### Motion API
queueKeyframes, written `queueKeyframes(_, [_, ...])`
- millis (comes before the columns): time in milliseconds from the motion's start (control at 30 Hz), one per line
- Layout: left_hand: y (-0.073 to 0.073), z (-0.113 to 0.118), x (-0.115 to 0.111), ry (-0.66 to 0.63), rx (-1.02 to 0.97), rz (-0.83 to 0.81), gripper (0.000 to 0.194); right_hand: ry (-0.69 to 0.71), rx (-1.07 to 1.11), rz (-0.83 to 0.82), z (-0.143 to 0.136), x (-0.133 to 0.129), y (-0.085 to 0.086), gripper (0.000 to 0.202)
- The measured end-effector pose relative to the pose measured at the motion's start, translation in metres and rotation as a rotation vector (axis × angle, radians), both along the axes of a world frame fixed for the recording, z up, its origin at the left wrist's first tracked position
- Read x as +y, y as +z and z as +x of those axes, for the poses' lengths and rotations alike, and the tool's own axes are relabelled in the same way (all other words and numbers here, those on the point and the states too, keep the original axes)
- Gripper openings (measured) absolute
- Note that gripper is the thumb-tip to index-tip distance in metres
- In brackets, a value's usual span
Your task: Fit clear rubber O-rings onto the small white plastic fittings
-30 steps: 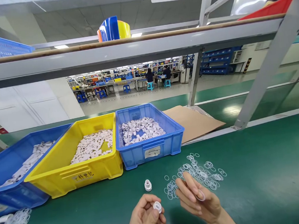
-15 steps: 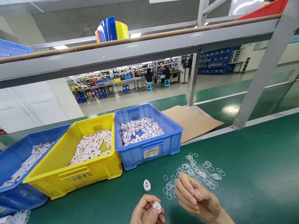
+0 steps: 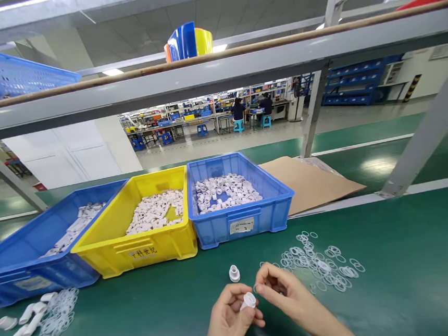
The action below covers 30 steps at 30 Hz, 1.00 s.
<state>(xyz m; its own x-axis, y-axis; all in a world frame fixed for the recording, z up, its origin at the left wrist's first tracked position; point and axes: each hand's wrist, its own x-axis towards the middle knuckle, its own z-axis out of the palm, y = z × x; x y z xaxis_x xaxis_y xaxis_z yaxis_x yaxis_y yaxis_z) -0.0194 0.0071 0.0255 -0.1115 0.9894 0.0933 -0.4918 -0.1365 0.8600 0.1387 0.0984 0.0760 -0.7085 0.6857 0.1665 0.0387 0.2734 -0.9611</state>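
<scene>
Left hand is curling at the near edge of the green bench, pinching a white fitting. Right hand is meeting it, fingertips touching the fitting's top; a ring there cannot be made out. Clear rings are lying just right; bins are lining the far side.

Left hand pinches a white fitting; right hand touches it.

The table is dark green, the bins are blue, yellow and blue, the small cap and the pieces in the bins are white, the loose rings are clear, and the cardboard is brown.
</scene>
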Motion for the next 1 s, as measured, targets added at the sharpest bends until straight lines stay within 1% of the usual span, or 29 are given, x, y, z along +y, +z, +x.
queueKeyframes(133, [-0.0021,0.0043,-0.0010,0.025,0.028,0.006,0.046,-0.087,-0.065,0.147,-0.0061,-0.0025,-0.0064,0.028])
queueKeyframes(200, [-0.0042,0.0057,-0.0013,0.017,0.039,0.003,0.052,-0.089,-0.077,0.202,-0.0062,-0.0026,-0.0075,0.026])
queueKeyframes(267, [-0.0058,0.0066,-0.0015,0.007,0.055,0.000,0.055,-0.070,-0.087,0.224,-0.0055,-0.0027,-0.0061,0.024])
queueKeyframes(500, [-0.0050,0.0074,-0.0029,0.022,0.121,-0.011,0.054,-0.024,-0.097,0.207,-0.0042,-0.0035,0.0018,0.021])
queueKeyframes(867, [-0.0067,0.0066,-0.0030,0.035,0.148,0.019,0.050,0.015,-0.077,0.072,-0.0025,-0.0023,0.0000,0.030])
queueKeyframes(1000, [-0.0063,0.0064,-0.0040,0.037,0.162,0.015,0.051,0.031,-0.079,0.057,-0.0026,-0.0029,0.0012,0.032])
